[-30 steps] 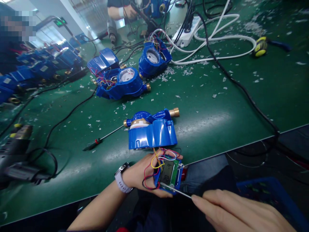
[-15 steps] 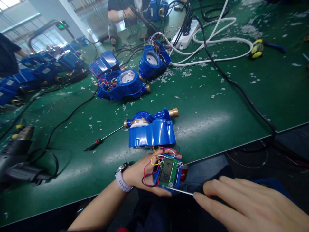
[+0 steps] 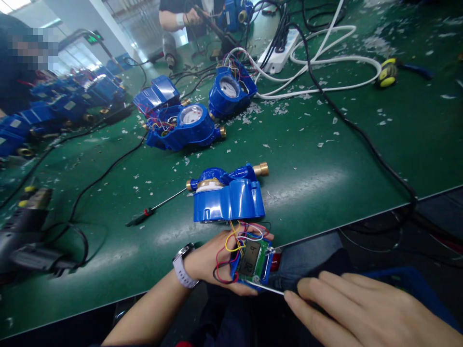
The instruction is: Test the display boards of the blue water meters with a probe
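A green circuit board with a small display (image 3: 250,258) sits in a blue housing, held by my left hand (image 3: 213,260). Yellow, red and white wires (image 3: 235,238) run from it toward a blue meter (image 3: 228,200) lying on its side at the table edge. My right hand (image 3: 354,303) is closed round a thin metal tool (image 3: 269,288), whose tip touches the lower edge of the board. The tool's handle is hidden by the fingers.
On the green table (image 3: 304,164) lie a screwdriver (image 3: 139,218), a heat gun (image 3: 32,236), more blue meters (image 3: 184,123), a power strip (image 3: 278,53), cables and a yellow-black tool (image 3: 388,73). One person (image 3: 21,62) is at the far left, another's hands (image 3: 191,18) are across the table.
My right hand has shifted slightly left and down with the thin tool. At the far left, the person has leaned further into view. My left hand still holds the board.
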Tool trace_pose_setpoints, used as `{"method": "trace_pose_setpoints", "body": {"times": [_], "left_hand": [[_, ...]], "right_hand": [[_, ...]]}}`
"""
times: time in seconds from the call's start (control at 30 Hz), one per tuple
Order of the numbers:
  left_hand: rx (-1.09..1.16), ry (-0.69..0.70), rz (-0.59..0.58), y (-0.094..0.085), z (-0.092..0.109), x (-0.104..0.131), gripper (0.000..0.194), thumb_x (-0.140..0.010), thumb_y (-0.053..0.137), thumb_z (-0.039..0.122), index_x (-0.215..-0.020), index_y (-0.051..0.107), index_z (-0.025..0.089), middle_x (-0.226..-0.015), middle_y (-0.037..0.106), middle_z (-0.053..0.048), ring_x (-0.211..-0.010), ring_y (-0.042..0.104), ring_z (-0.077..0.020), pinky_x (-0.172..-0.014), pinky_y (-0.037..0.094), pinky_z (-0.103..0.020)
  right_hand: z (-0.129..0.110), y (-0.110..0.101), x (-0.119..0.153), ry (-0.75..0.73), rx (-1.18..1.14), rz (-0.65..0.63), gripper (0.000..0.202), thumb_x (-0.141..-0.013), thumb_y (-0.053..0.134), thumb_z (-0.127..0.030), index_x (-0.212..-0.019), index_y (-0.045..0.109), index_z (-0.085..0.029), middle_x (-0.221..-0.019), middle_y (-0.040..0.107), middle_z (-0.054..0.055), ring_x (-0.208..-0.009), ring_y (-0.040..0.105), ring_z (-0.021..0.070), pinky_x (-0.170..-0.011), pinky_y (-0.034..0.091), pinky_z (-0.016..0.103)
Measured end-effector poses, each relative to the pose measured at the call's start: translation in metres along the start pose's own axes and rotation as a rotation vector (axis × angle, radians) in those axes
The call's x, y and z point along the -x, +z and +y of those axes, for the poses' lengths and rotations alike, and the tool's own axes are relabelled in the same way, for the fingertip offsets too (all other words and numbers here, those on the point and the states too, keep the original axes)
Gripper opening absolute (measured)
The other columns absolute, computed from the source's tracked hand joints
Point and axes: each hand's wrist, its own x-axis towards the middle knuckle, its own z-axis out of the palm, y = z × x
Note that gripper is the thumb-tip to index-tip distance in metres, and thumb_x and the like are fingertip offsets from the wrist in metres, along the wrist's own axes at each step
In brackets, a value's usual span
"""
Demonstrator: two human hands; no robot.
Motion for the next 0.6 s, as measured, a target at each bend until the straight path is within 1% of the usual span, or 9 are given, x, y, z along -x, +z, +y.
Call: {"method": "trace_pose_setpoints", "body": {"times": [0.07,0.13,0.2,0.23,0.3,0.37,0.43,0.5,0.6], "left_hand": [[0.027,-0.021,-0.002,0.0,0.001,0.0,0.101,-0.068,0.081,0.042,-0.145,0.019,0.025,-0.134,0.048,-0.016,-0.126,0.049,-0.0305,-0.104,0.042,-0.041],[0.058,-0.024,0.002,-0.001,0.002,-0.001,0.101,-0.068,0.081,0.04,-0.145,0.017,0.027,-0.134,0.047,-0.015,-0.125,0.05,-0.03,-0.103,0.042,-0.041],[0.084,-0.04,0.006,-0.002,0.004,-0.003,0.097,-0.068,0.081,0.04,-0.143,0.02,0.027,-0.133,0.048,-0.014,-0.123,0.052,-0.0291,-0.103,0.043,-0.041],[0.092,-0.053,0.004,-0.003,0.006,-0.003,0.094,-0.068,0.081,0.04,-0.142,0.023,0.027,-0.133,0.048,-0.014,-0.122,0.052,-0.0286,-0.102,0.043,-0.04],[0.096,-0.08,0.0,-0.004,0.008,-0.004,0.09,-0.068,0.081,0.04,-0.14,0.029,0.026,-0.133,0.049,-0.014,-0.122,0.052,-0.0282,-0.103,0.043,-0.039],[0.102,-0.074,0.007,-0.005,0.009,-0.004,0.091,-0.067,0.082,0.04,-0.14,0.029,0.026,-0.133,0.05,-0.014,-0.124,0.051,-0.0281,-0.105,0.041,-0.04],[0.116,-0.072,0.007,-0.004,0.008,-0.003,0.092,-0.067,0.082,0.04,-0.14,0.028,0.026,-0.134,0.049,-0.014,-0.125,0.05,-0.0283,-0.106,0.039,-0.041],[0.133,-0.081,0.004,-0.004,0.007,-0.002,0.091,-0.067,0.082,0.04,-0.14,0.028,0.026,-0.135,0.049,-0.014,-0.125,0.05,-0.0285,-0.107,0.038,-0.042],[0.138,-0.077,-0.003,-0.003,0.006,-0.001,0.09,-0.067,0.081,0.04,-0.139,0.029,0.026,-0.136,0.049,-0.014,-0.126,0.05,-0.0284,-0.107,0.038,-0.042]], "right_hand": [[0.002,0.001,-0.002,0.057,-0.092,-0.018,0.048,-0.095,0.02,-0.002,-0.088,0.064,-0.021,-0.073,0.067,0.001,-0.059,0.062,0.0154,-0.05,0.045,0.028],[0.003,0.002,-0.001,0.126,-0.219,-0.112,0.042,-0.093,0.028,-0.004,-0.093,0.066,-0.019,-0.076,0.066,0.003,-0.063,0.063,0.0141,-0.053,0.049,0.023],[0.002,0.004,0.002,0.188,-0.322,-0.131,0.037,-0.09,0.034,-0.004,-0.097,0.067,-0.018,-0.078,0.065,0.003,-0.065,0.064,0.0129,-0.055,0.051,0.019],[0.001,0.006,0.003,0.233,-0.364,-0.124,0.036,-0.088,0.036,-0.004,-0.099,0.068,-0.018,-0.079,0.065,0.004,-0.067,0.065,0.0128,-0.057,0.052,0.018],[-0.001,0.008,0.004,0.325,-0.462,-0.067,0.034,-0.086,0.04,-0.004,-0.099,0.069,-0.019,-0.082,0.067,0.003,-0.069,0.066,0.0122,-0.062,0.054,0.017],[-0.003,0.008,0.003,0.425,-0.585,-0.05,0.032,-0.083,0.046,-0.005,-0.098,0.069,-0.02,-0.086,0.069,0.002,-0.075,0.068,0.0114,-0.069,0.055,0.015],[-0.002,0.006,0.002,0.496,-0.676,-0.025,0.03,-0.081,0.049,-0.007,-0.096,0.069,-0.021,-0.088,0.071,0.001,-0.079,0.069,0.0111,-0.07,0.055,0.012],[-0.001,0.003,0.002,0.549,-0.681,-0.024,0.028,-0.081,0.05,-0.01,-0.097,0.069,-0.022,-0.09,0.072,0.001,-0.084,0.07,0.0128,-0.072,0.055,0.013],[0.0,0.001,0.009,0.517,-0.636,-0.045,0.031,-0.081,0.05,-0.01,-0.103,0.068,-0.024,-0.094,0.071,0.002,-0.085,0.07,0.0142,-0.075,0.056,0.016]]}}
